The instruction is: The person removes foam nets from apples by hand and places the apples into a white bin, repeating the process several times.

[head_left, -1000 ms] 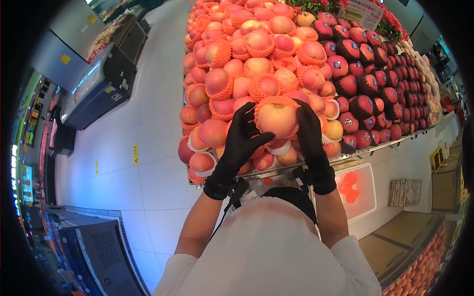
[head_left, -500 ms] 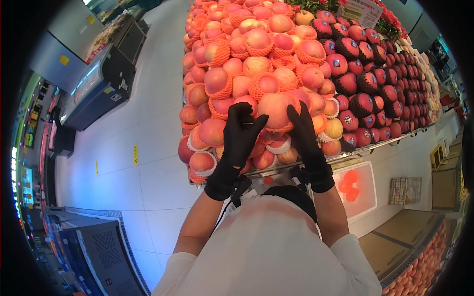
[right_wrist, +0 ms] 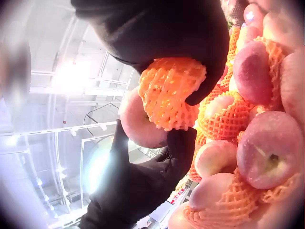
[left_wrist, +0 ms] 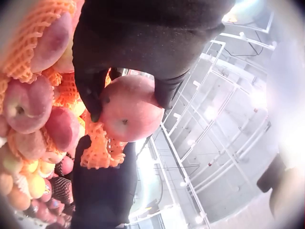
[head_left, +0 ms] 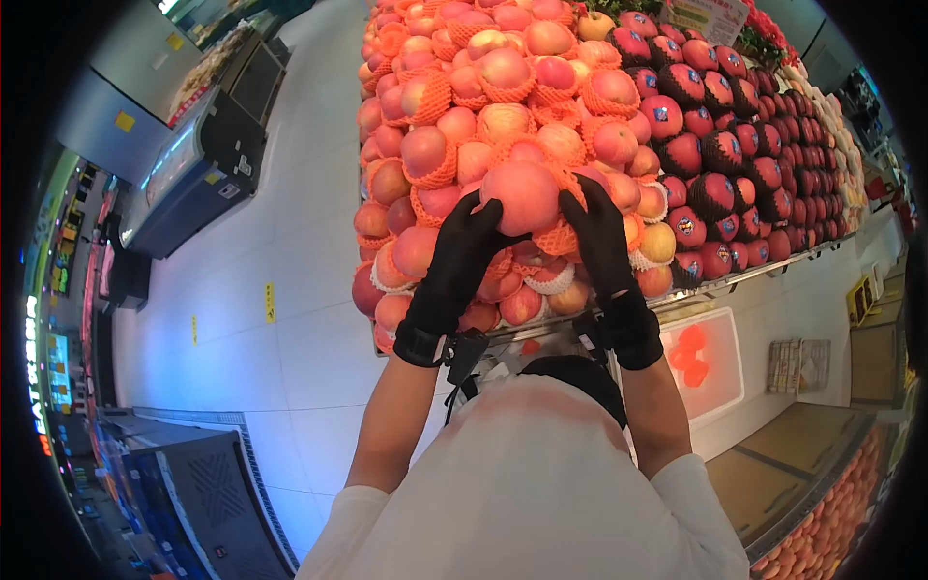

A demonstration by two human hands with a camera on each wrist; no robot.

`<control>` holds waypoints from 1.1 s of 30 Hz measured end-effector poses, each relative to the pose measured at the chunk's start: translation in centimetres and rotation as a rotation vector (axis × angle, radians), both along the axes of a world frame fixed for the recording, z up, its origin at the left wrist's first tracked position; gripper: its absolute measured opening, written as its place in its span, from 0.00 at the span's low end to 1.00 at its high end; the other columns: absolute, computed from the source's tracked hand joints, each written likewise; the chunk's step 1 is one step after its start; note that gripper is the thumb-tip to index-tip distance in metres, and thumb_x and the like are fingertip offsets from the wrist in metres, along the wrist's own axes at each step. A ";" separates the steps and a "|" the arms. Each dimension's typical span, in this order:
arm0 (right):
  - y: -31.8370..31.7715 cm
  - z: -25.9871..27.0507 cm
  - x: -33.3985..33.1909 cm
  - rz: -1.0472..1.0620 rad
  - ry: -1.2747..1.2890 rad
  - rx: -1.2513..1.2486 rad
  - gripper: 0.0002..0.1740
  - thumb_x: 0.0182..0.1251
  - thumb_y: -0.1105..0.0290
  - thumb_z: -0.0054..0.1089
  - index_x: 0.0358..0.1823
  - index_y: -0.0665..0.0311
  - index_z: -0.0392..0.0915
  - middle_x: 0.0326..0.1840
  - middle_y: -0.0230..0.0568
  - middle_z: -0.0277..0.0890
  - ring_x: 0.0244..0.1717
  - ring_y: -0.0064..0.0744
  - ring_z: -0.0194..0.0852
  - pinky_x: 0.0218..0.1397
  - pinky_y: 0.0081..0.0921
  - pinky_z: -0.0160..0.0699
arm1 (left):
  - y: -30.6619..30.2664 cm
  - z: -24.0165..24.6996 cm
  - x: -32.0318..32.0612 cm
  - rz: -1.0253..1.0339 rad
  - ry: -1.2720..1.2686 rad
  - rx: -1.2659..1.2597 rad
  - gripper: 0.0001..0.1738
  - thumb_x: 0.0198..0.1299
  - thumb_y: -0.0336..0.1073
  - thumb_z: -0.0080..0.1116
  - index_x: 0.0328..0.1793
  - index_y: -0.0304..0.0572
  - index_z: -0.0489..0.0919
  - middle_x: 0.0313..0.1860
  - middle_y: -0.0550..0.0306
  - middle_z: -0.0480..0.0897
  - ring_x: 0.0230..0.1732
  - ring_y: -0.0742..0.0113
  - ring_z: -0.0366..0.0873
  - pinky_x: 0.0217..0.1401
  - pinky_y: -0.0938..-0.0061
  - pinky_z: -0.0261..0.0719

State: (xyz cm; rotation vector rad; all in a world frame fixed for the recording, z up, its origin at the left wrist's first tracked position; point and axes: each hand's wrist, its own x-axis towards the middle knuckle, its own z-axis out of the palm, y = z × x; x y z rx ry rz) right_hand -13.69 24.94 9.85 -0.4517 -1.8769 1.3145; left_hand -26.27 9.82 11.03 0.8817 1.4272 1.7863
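Note:
Above the piled fruit, the black-gloved left hand [head_left: 471, 246] grips a large pink apple [head_left: 520, 197], thumb and fingers around its side. The black-gloved right hand [head_left: 601, 235] pinches an orange foam net [head_left: 558, 238] at the apple's right. In the left wrist view the apple [left_wrist: 131, 109] is largely bare, with the net [left_wrist: 102, 148] bunched beside it and the left hand [left_wrist: 143, 38] curled over it. In the right wrist view the right hand [right_wrist: 167, 28] holds the net [right_wrist: 171, 93], which covers one side of the apple [right_wrist: 138, 119].
Netted pink apples [head_left: 422, 152] fill the display's left side; dark red apples in black nets [head_left: 712, 196] fill its right. A white box [head_left: 720, 362] with red-orange pieces stands beyond the front rail. Freezers [head_left: 198, 179] and brown cartons [head_left: 802, 440] stand around.
The left hand, apart from the apple half a second ago, now grips it. The apple has moved slightly left and its net has shifted toward the right hand.

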 end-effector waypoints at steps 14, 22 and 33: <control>-0.2 -0.5 0.6 0.031 -0.084 -0.312 0.37 0.70 0.56 0.62 0.71 0.73 0.62 0.66 0.57 0.69 0.69 0.47 0.66 0.71 0.35 0.63 | 0.5 1.0 -0.7 0.132 -0.074 -0.031 0.28 0.68 0.33 0.57 0.72 0.36 0.65 0.56 0.49 0.78 0.54 0.64 0.80 0.58 0.71 0.81; 1.2 0.9 1.9 -0.068 -0.128 -0.023 0.24 0.68 0.65 0.65 0.60 0.71 0.73 0.54 0.45 0.77 0.55 0.33 0.75 0.58 0.31 0.74 | 1.7 2.3 0.6 0.037 -0.102 -0.028 0.29 0.69 0.32 0.55 0.75 0.38 0.62 0.61 0.46 0.75 0.61 0.62 0.75 0.62 0.70 0.77; 0.1 1.7 2.5 0.020 -0.062 -0.285 0.21 0.70 0.68 0.61 0.60 0.70 0.73 0.52 0.40 0.79 0.52 0.27 0.76 0.55 0.27 0.76 | 3.0 -4.4 -2.3 -0.355 -0.486 0.232 0.22 0.76 0.37 0.46 0.72 0.38 0.64 0.66 0.49 0.72 0.65 0.62 0.71 0.66 0.65 0.74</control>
